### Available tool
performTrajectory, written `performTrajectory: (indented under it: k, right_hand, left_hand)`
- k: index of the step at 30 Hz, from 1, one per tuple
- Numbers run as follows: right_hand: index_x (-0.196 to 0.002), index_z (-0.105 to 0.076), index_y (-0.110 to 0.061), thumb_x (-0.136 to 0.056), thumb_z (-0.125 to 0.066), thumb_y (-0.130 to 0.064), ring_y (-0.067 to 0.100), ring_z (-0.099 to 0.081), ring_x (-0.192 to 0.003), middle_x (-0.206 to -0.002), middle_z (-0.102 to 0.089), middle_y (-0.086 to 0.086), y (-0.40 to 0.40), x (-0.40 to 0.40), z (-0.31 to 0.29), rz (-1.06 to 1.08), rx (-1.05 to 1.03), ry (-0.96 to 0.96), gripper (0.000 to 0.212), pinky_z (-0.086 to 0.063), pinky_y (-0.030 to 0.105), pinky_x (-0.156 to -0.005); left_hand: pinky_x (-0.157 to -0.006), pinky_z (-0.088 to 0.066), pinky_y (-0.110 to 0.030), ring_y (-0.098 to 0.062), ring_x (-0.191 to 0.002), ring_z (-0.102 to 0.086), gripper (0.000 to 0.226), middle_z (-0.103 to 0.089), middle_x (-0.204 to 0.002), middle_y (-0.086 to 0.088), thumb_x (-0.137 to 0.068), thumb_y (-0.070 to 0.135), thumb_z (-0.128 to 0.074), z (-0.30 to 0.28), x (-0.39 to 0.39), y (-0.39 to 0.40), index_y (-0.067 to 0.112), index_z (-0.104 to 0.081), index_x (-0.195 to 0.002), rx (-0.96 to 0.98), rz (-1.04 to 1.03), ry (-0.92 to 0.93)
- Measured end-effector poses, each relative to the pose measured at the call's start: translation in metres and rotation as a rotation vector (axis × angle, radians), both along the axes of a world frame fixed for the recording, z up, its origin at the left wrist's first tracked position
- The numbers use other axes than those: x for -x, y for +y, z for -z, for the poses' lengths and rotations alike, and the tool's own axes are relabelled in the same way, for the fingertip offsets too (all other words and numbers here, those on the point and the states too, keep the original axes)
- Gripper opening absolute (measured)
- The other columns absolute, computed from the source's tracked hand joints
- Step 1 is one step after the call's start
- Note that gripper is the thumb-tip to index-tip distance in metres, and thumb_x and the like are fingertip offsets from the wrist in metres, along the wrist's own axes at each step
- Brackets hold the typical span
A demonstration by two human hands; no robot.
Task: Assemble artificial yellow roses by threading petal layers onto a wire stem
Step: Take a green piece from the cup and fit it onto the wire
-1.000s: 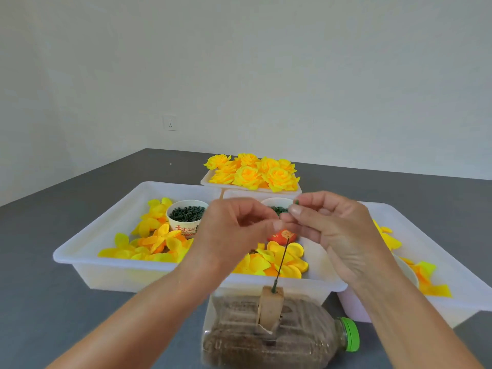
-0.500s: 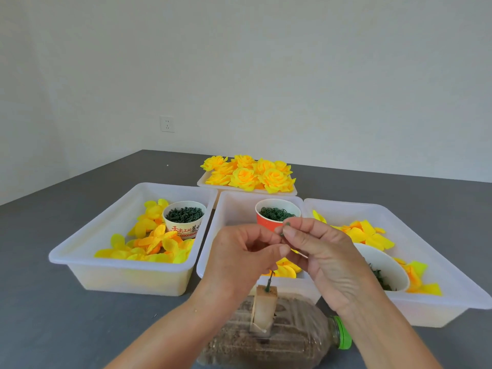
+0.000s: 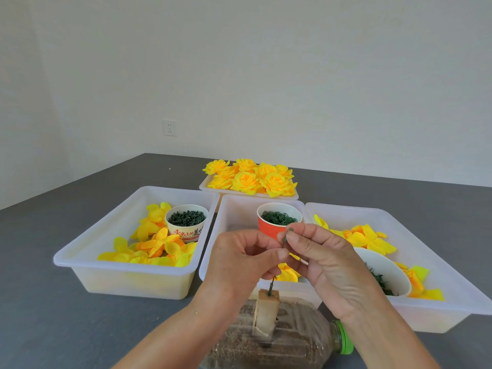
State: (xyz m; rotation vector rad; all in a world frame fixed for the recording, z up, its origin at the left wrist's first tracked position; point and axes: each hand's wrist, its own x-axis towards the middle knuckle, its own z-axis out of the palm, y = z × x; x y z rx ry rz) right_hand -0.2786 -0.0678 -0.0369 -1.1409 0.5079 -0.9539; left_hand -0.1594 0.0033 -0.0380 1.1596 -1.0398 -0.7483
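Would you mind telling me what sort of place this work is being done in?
Probably a plain room set up as a small craft assembly bench: a grey table against bare white walls, white bins of loose yellow petals, and a tray of finished yellow roses at the back.

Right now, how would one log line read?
step: threading | left hand: pinches wire stem | right hand: pinches small green piece | stem base: in wooden block

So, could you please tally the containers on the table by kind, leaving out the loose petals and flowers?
Large white plastic bins: 3 (left, middle, right)
Shallow white tray of finished roses: 1
Paper cups of green parts: 2 (white printed, red)
White bowl: 1
Plastic bottle lying on its side: 1
Total: 8
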Motion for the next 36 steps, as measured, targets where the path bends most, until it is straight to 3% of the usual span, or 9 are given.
performTrajectory:
  k: [11, 15, 20, 24, 31, 36]
  right_hand:
    - [-0.071, -0.075, -0.015, -0.050, -0.076, -0.022, 0.017, -0.069, -0.068, -0.078, -0.074, 0.011, 0.003, 0.003, 0.000, 0.054, 0.207, 0.044, 0.022, -0.057, 0.027, -0.069]
    - [-0.070, -0.073, -0.011, -0.056, -0.074, -0.010, 0.017, -0.068, -0.063, -0.075, -0.073, 0.011, 0.004, 0.005, 0.000, 0.075, 0.309, 0.057, 0.015, -0.055, 0.022, -0.061]
    - [-0.073, -0.071, -0.012, -0.061, -0.076, 0.003, 0.013, -0.068, -0.067, -0.074, -0.073, 0.008, 0.004, 0.006, 0.006, 0.125, 0.386, 0.165, 0.020, -0.053, 0.019, -0.061]
    - [-0.069, -0.072, -0.015, -0.066, -0.076, 0.005, 0.008, -0.065, -0.068, -0.072, -0.072, 0.002, 0.006, 0.007, 0.015, 0.089, 0.422, 0.271, 0.021, -0.053, 0.019, -0.064]
    - [-0.073, -0.075, -0.012, -0.067, -0.079, -0.003, 0.018, -0.066, -0.077, -0.079, -0.074, 0.008, 0.009, 0.005, 0.028, 0.061, 0.379, 0.430, 0.011, -0.054, 0.038, -0.082]
    - [-0.066, -0.076, -0.026, -0.069, -0.079, -0.013, 0.006, -0.064, -0.066, -0.070, -0.073, -0.001, 0.010, 0.005, 0.028, 0.054, 0.467, 0.506, 0.014, -0.051, 0.023, -0.068]
  left_hand:
    - [-0.048, -0.047, -0.016, -0.007, -0.047, -0.057, 0.013, -0.064, -0.052, 0.001, -0.076, -0.001, -0.072, 0.000, 0.001, 0.000, 0.008, -0.069, -0.066, -0.006, 0.018, -0.015]
    - [-0.050, -0.050, -0.018, -0.008, -0.048, -0.058, 0.012, -0.065, -0.054, -0.003, -0.074, 0.001, -0.073, 0.002, 0.000, -0.001, 0.008, -0.068, -0.065, -0.010, 0.006, -0.016]
    - [-0.051, -0.048, -0.019, -0.011, -0.052, -0.055, 0.011, -0.064, -0.058, -0.005, -0.072, -0.007, -0.072, 0.008, -0.001, 0.002, 0.004, -0.068, -0.071, -0.062, 0.004, -0.068]
    - [-0.052, -0.046, -0.017, -0.011, -0.060, -0.056, 0.025, -0.068, -0.067, 0.003, -0.073, -0.012, -0.066, 0.009, -0.005, 0.004, 0.013, -0.069, -0.074, -0.113, -0.052, -0.117]
    - [-0.055, -0.047, -0.019, -0.008, -0.060, -0.055, 0.017, -0.065, -0.064, 0.002, -0.079, 0.002, -0.067, 0.011, -0.008, 0.006, 0.015, -0.070, -0.069, -0.067, -0.041, -0.109]
    - [-0.059, -0.044, -0.022, -0.010, -0.062, -0.052, 0.016, -0.065, -0.070, -0.004, -0.073, 0.005, -0.076, 0.018, -0.008, 0.002, 0.019, -0.070, -0.067, -0.039, -0.039, -0.160]
